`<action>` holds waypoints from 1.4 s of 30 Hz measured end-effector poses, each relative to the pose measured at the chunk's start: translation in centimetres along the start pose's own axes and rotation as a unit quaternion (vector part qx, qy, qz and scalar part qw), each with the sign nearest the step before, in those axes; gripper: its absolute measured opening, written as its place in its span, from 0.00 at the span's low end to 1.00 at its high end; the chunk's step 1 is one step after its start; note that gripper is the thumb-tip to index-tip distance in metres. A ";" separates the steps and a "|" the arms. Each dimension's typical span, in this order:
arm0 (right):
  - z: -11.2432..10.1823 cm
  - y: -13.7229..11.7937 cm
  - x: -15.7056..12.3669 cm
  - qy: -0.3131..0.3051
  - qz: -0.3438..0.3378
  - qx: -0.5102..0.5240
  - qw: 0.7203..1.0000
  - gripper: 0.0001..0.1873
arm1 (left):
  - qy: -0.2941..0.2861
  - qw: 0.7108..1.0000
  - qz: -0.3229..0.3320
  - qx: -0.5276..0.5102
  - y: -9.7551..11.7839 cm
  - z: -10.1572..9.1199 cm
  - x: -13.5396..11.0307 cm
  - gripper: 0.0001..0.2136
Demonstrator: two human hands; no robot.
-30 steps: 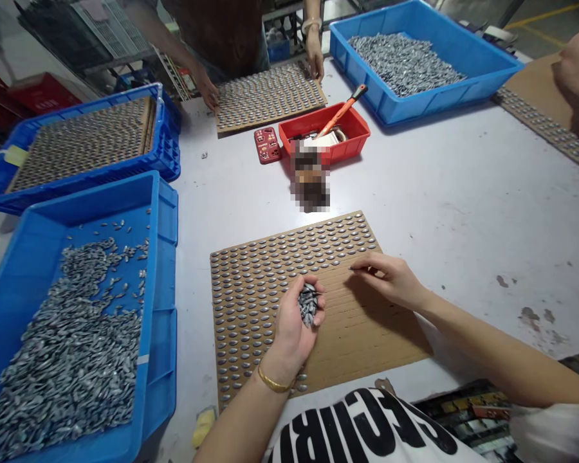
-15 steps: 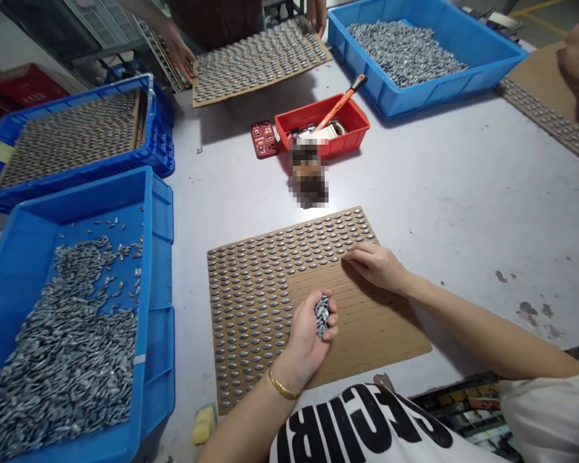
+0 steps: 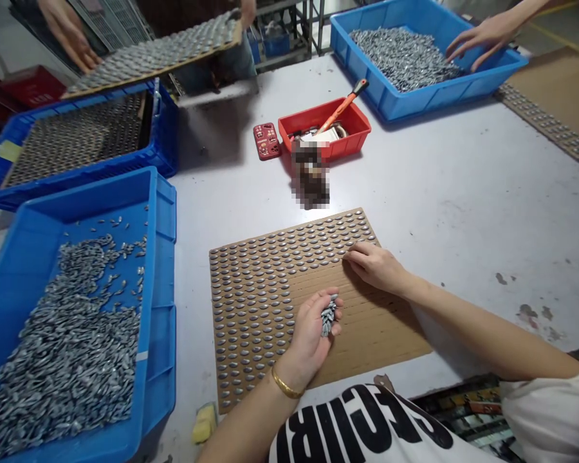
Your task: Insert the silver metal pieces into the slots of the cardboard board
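My left hand is cupped around a handful of small grey metal pieces, pointed oval in shape, above the cardboard sheet. Rows of matching metal pieces cover that sheet's left side and its far strip; bare slotted cardboard shows at the near right. At the end of a row near the sheet's right edge, my right hand touches the cardboard with thumb and fingertips pinched together. Whatever sits between those fingertips is hidden.
A blue bin of loose metal pieces stands left, with another blue crate of filled sheets behind it. A red tray with an orange-handled tool lies ahead. Far right, a co-worker's hand reaches over a second blue bin.
My left hand has shifted slightly right with its handful; my right hand stays nearly in place. One co-worker's filled sheet has moved left toward the crate. Another co-worker's hand has come over the far bin.
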State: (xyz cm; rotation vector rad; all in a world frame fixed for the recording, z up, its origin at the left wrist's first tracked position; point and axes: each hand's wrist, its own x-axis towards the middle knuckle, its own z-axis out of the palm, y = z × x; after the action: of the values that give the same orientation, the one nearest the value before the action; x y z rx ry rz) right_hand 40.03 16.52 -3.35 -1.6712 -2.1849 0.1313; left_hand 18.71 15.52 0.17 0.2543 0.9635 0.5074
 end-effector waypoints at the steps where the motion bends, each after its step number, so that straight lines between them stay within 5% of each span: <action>1: -0.2 -0.3 -0.1 0.006 0.009 0.031 0.999 0.11 | 0.001 1.000 0.003 0.003 0.0 0.0 0.0 0.13; 4: -1.3 -1.9 -0.7 0.002 0.044 0.174 0.984 0.10 | 0.002 1.000 0.015 0.017 0.0 0.0 0.1 0.13; 8: -2.3 -4.8 -1.6 -0.088 0.100 0.408 0.903 0.10 | -0.016 0.999 0.038 0.031 0.0 0.2 0.4 0.14; 12: -2.2 -6.0 -1.9 -0.106 0.154 0.488 0.853 0.11 | -0.021 0.998 0.049 0.042 -0.1 0.2 0.6 0.15; 23: -2.6 -5.2 -2.2 -0.063 0.107 0.402 0.907 0.09 | -0.021 0.997 0.028 0.065 -0.1 0.2 0.8 0.15; 32: -2.0 1.1 -2.9 0.023 0.187 0.297 0.936 0.08 | -0.029 0.998 -0.030 0.037 0.2 0.5 -0.6 0.10; 42: -0.1 2.1 -1.0 0.012 0.103 0.167 0.981 0.07 | -0.043 0.994 -0.067 0.070 -0.8 0.6 -0.4 0.12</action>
State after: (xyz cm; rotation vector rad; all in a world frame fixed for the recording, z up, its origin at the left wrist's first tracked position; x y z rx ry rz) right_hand 42.24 16.14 -4.11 -1.6853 -1.8428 0.5012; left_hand 19.23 14.61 0.48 0.3318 0.9265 0.3036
